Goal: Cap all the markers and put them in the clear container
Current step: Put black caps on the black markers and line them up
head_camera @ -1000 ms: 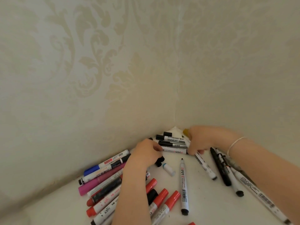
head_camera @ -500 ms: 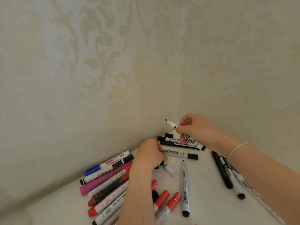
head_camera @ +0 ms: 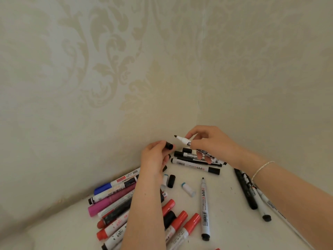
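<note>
The right hand (head_camera: 212,141), right of frame centre, pinches an uncapped white marker (head_camera: 196,147) between curled thumb and fingers. The marker's black tip points toward the upper left, and its barrel carries black print too blurred to read. The left hand (head_camera: 155,159), just left of centre, grips a black cap (head_camera: 169,146) in curled fingertips. The cap's open end faces the marker tip; the two are near but apart.

Below the right hand, a stack of black-capped markers (head_camera: 195,162) lies in the wall corner. One barrel reads "WHITEBOA"; the remainder is covered by the hand.

Centre-low on the white table (head_camera: 227,228), a loose black cap (head_camera: 171,181) and a white cap with a blue band (head_camera: 188,189) lie beside an uncapped white marker with a barcode (head_camera: 204,210). Red, pink and blue markers (head_camera: 115,202) are piled at lower left. No clear container is in view.
</note>
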Demonstrator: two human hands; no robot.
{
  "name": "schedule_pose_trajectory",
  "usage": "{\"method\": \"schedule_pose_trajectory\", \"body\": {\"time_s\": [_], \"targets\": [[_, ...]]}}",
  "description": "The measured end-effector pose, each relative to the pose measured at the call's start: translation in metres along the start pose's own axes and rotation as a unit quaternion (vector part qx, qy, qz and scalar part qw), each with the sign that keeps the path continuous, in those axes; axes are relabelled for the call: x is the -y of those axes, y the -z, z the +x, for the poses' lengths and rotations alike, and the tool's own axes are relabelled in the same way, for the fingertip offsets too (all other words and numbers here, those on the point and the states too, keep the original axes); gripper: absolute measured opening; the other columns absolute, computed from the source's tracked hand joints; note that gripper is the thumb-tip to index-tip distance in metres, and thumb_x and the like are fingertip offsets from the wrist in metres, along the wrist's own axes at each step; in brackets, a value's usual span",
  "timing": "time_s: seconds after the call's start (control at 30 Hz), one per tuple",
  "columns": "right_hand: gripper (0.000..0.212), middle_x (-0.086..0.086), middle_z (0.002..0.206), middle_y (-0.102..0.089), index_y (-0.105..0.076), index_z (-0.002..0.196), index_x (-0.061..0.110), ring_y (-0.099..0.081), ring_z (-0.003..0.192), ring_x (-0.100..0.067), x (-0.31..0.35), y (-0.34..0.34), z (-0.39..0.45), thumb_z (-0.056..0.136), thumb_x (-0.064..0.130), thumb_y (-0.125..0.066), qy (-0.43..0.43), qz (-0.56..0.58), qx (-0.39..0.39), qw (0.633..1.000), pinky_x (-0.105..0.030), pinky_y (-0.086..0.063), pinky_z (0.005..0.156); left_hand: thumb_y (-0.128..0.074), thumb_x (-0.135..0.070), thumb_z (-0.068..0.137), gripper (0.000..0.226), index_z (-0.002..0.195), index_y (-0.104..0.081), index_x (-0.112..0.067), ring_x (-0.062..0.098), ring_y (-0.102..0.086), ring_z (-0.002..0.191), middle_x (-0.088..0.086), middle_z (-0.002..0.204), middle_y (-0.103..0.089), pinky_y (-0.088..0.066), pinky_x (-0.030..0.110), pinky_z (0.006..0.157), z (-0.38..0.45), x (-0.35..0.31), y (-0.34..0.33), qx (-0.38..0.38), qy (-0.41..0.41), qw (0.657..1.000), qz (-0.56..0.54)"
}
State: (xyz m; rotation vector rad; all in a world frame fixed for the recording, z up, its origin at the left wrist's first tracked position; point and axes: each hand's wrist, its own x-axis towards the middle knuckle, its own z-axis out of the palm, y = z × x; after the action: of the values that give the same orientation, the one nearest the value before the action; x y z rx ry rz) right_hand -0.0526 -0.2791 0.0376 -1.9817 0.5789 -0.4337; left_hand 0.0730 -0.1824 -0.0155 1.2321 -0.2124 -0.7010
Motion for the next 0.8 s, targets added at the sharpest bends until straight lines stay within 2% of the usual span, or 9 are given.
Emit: {"method": "schedule_pose_trajectory", "body": {"time_s": [0.1, 0.2, 0.27, 0.43, 0.5, 0.6, 0.67, 0.7, 0.8], "targets": [[0.018, -0.009, 0.072, -0.060, -0.065, 0.097, 0.009, -0.048, 0.036, -0.008, 0.001, -0.003, 0.000, 0.083, 0.001, -0.056, 0.007, -0.024, 0.008, 1.000, -0.024, -0.040, 0.038, -0.051, -0.008, 0.097, 0.010, 0.096, -0.061, -0.004, 0.013, -0.068, 0.087, 0.005, 0.077, -0.074, -0.047, 0.021, 0.067, -0.004, -0.004, 0.003, 0.028, 0.013, 0.994, -0.101], [0.017, -0.011, 0.078, -0.061, -0.065, 0.095, 0.013, -0.052, 0.044, -0.011, -0.001, -0.004, 0.002, 0.083, 0.004, -0.057, 0.012, -0.055, 0.015, 0.998, -0.025, -0.043, 0.040, -0.050, -0.010, 0.099, 0.017, 0.109, -0.059, 0.001, 0.014, -0.069, 0.084, 0.008, 0.082, -0.074, -0.050, 0.022, 0.067, -0.004, -0.006, 0.002, 0.040, 0.021, 0.991, -0.124], [0.016, -0.009, 0.081, -0.061, -0.065, 0.096, 0.016, -0.054, 0.048, -0.013, -0.001, -0.005, 0.003, 0.083, 0.007, -0.059, 0.013, -0.078, 0.019, 0.997, -0.025, -0.044, 0.041, -0.050, -0.011, 0.099, 0.019, 0.112, -0.058, 0.001, 0.014, -0.069, 0.084, 0.010, 0.083, -0.074, -0.051, 0.021, 0.067, -0.005, -0.007, 0.000, 0.044, 0.023, 0.992, -0.112], [0.017, -0.003, 0.076, -0.059, -0.065, 0.096, 0.020, -0.053, 0.053, -0.014, -0.006, -0.007, 0.006, 0.083, 0.009, -0.061, 0.037, -0.148, 0.005, 0.988, -0.028, -0.047, 0.047, -0.052, -0.011, 0.098, 0.008, 0.096, -0.058, -0.005, 0.012, -0.068, 0.077, 0.007, 0.078, -0.073, -0.052, 0.022, 0.072, -0.006, -0.006, -0.004, 0.038, -0.006, 0.998, -0.041], [0.020, 0.000, 0.076, -0.059, -0.065, 0.098, 0.021, -0.053, 0.050, -0.014, -0.006, -0.009, 0.008, 0.084, 0.008, -0.060, 0.048, -0.168, 0.003, 0.985, -0.031, -0.049, 0.050, -0.055, -0.010, 0.096, 0.005, 0.099, -0.056, -0.006, 0.012, -0.068, 0.076, 0.010, 0.087, -0.071, -0.053, 0.023, 0.073, -0.006, -0.005, -0.007, 0.030, -0.026, 0.999, 0.011], [0.024, 0.001, 0.081, -0.059, -0.065, 0.106, 0.022, -0.060, 0.052, -0.020, -0.005, -0.012, 0.008, 0.087, 0.009, -0.061, 0.066, -0.164, -0.005, 0.984, -0.030, -0.053, 0.048, -0.057, -0.010, 0.095, 0.014, 0.108, -0.056, -0.006, 0.017, -0.069, 0.086, 0.018, 0.106, -0.067, -0.056, 0.024, 0.076, -0.006, -0.005, -0.009, 0.035, -0.051, 0.998, 0.029], [0.024, 0.003, 0.084, -0.058, -0.066, 0.108, 0.022, -0.062, 0.063, -0.022, -0.005, -0.014, 0.008, 0.087, 0.011, -0.063, 0.090, -0.160, -0.033, 0.982, -0.026, -0.052, 0.051, -0.055, -0.011, 0.096, 0.019, 0.115, -0.059, -0.009, 0.022, -0.069, 0.098, 0.018, 0.110, -0.068, -0.055, 0.027, 0.086, -0.007, -0.006, -0.008, 0.063, -0.056, 0.996, 0.005], [0.023, 0.004, 0.086, -0.058, -0.068, 0.107, 0.023, -0.059, 0.067, -0.017, -0.006, -0.014, 0.009, 0.087, 0.013, -0.063, 0.105, -0.174, -0.054, 0.978, -0.021, -0.050, 0.053, -0.055, -0.011, 0.097, 0.021, 0.117, -0.060, -0.010, 0.023, -0.068, 0.102, 0.016, 0.109, -0.069, -0.054, 0.030, 0.089, -0.008, -0.006, -0.009, 0.079, -0.054, 0.995, -0.012], [0.017, 0.001, 0.093, -0.058, -0.071, 0.103, 0.022, -0.050, 0.072, -0.006, -0.007, -0.017, 0.011, 0.089, 0.018, -0.062, 0.117, -0.205, -0.102, 0.966, -0.009, -0.037, 0.058, -0.056, -0.011, 0.097, 0.024, 0.120, -0.061, -0.011, 0.021, -0.071, 0.098, 0.012, 0.104, -0.073, -0.055, 0.032, 0.090, -0.012, -0.004, -0.015, 0.094, -0.049, 0.994, -0.039]]}}
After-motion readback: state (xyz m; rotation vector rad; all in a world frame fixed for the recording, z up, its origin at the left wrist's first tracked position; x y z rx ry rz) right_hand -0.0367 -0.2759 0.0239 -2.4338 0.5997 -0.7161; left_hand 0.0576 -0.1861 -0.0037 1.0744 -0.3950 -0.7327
